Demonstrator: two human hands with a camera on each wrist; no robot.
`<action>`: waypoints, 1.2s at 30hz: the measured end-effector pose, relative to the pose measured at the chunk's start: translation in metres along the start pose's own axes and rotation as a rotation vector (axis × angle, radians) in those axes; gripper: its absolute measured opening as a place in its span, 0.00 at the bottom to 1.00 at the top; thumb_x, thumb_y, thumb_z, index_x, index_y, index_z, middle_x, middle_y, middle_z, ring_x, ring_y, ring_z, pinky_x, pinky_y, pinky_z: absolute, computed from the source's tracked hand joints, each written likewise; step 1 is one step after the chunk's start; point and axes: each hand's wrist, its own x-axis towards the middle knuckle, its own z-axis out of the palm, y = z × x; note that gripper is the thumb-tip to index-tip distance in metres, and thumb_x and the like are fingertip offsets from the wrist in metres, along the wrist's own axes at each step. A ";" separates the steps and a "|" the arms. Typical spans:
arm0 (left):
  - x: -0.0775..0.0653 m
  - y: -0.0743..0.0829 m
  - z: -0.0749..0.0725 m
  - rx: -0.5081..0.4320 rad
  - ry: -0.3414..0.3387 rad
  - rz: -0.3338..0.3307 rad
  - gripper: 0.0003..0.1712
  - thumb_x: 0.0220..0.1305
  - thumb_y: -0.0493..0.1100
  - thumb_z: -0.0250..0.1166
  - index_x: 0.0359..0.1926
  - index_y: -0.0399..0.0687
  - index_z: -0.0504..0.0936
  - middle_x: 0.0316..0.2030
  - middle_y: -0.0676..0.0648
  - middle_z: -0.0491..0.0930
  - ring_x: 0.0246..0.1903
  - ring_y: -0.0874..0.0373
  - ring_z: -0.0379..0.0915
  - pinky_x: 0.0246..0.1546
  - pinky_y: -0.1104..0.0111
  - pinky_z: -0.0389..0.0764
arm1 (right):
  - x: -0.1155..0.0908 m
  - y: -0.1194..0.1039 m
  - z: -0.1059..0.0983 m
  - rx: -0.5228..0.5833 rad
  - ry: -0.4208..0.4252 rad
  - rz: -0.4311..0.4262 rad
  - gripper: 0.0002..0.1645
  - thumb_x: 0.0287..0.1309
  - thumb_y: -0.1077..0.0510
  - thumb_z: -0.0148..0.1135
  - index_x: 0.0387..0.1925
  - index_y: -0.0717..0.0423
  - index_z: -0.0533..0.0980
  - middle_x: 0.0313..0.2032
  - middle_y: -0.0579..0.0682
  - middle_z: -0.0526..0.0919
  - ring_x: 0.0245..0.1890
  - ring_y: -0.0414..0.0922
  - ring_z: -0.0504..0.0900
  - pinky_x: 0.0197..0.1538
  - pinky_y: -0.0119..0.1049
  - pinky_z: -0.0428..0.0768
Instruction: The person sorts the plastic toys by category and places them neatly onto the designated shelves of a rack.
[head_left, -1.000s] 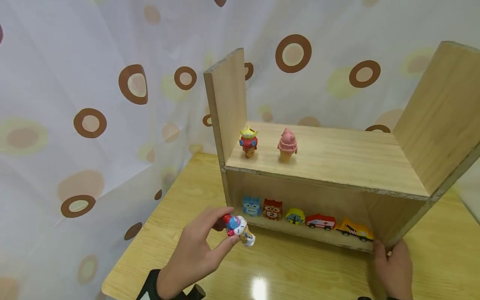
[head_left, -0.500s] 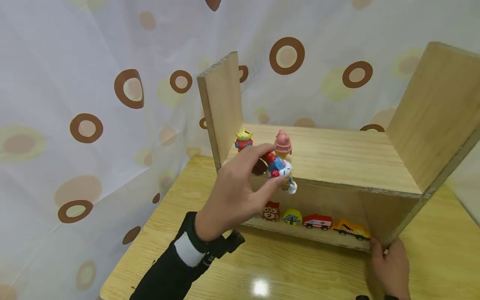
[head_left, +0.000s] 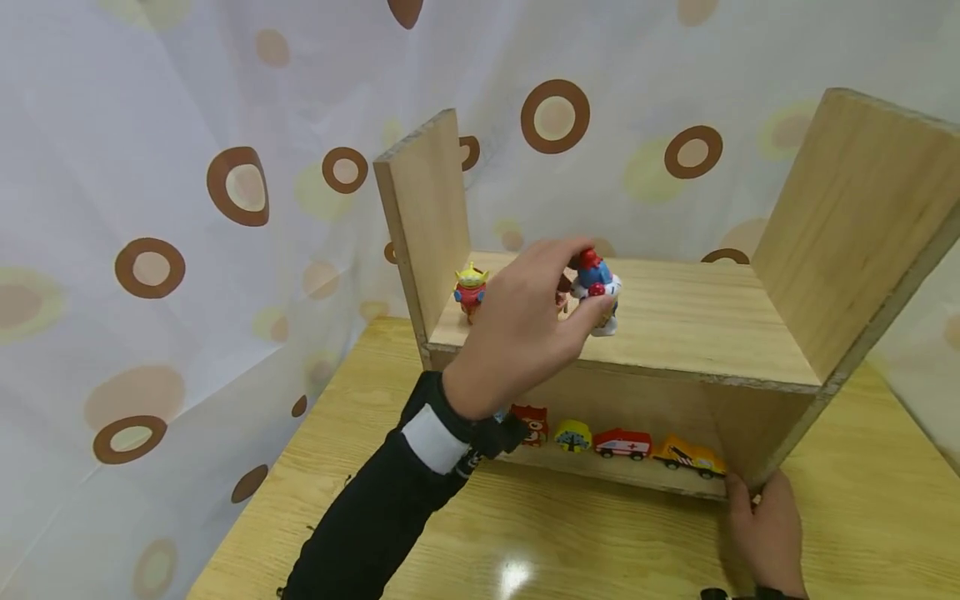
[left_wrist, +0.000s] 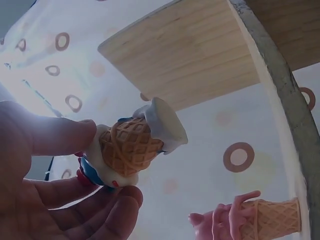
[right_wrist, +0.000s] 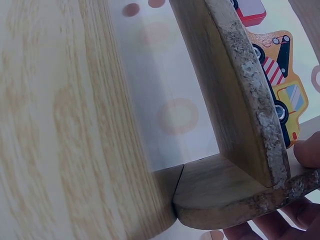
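Between its thumb and fingers my left hand (head_left: 517, 325) pinches a toy ice cream cone (head_left: 597, 287) with a blue, white and red top. It is above the upper board of a wooden shelf (head_left: 712, 325); in the left wrist view the cone (left_wrist: 131, 145) lies tilted, apart from the wood. A pink ice cream toy (left_wrist: 232, 220) stands on that board, mostly hidden behind my hand in the head view. Left of it is a yellow-headed alien toy (head_left: 470, 289). My right hand (head_left: 771, 529) grips the shelf's lower right corner, thumb inside, fingers outside.
On the lower board stand a red owl block (head_left: 533, 425), a yellow tree block (head_left: 573, 435), a red ambulance (head_left: 622, 443) and a yellow truck (head_left: 690, 457). Upright panels rise at the left (head_left: 423, 217) and right (head_left: 855, 225). A patterned sheet (head_left: 262, 75) hangs behind.
My left hand has carried the toy ice cream cone up and to the right, from in front of the lower board to over the upper one. My right hand keeps its grip on the corner.
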 end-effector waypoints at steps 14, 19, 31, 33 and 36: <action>0.034 0.004 0.034 0.287 -0.130 -0.073 0.22 0.66 0.48 0.64 0.58 0.44 0.78 0.48 0.50 0.83 0.44 0.60 0.76 0.42 0.75 0.79 | 0.000 0.002 0.000 0.025 0.019 0.006 0.28 0.72 0.57 0.46 0.63 0.75 0.60 0.53 0.72 0.69 0.53 0.66 0.71 0.46 0.50 0.69; 0.033 0.001 0.043 0.356 -0.165 -0.078 0.21 0.66 0.49 0.64 0.56 0.45 0.79 0.47 0.50 0.83 0.44 0.61 0.78 0.41 0.74 0.81 | 0.000 0.002 0.000 0.025 0.016 0.001 0.28 0.72 0.57 0.46 0.63 0.75 0.60 0.54 0.72 0.69 0.54 0.66 0.71 0.46 0.48 0.69; 0.030 -0.006 0.047 0.516 -0.129 -0.012 0.17 0.65 0.51 0.65 0.50 0.48 0.82 0.46 0.52 0.85 0.43 0.58 0.79 0.47 0.70 0.79 | -0.001 -0.002 0.000 0.014 0.033 0.001 0.26 0.72 0.58 0.46 0.62 0.74 0.62 0.52 0.71 0.71 0.52 0.64 0.73 0.43 0.40 0.68; 0.028 -0.007 0.048 0.524 -0.112 0.000 0.16 0.64 0.50 0.66 0.49 0.48 0.83 0.47 0.52 0.85 0.44 0.57 0.79 0.48 0.70 0.80 | -0.001 -0.002 0.000 0.017 0.030 -0.002 0.27 0.72 0.58 0.46 0.62 0.75 0.61 0.52 0.71 0.70 0.52 0.65 0.72 0.43 0.41 0.68; 0.026 -0.008 0.049 0.523 -0.094 0.001 0.16 0.63 0.50 0.67 0.48 0.49 0.83 0.48 0.52 0.85 0.44 0.57 0.80 0.46 0.68 0.81 | -0.001 -0.002 0.000 0.013 0.025 0.000 0.27 0.72 0.58 0.46 0.63 0.75 0.61 0.53 0.71 0.70 0.53 0.65 0.72 0.43 0.42 0.68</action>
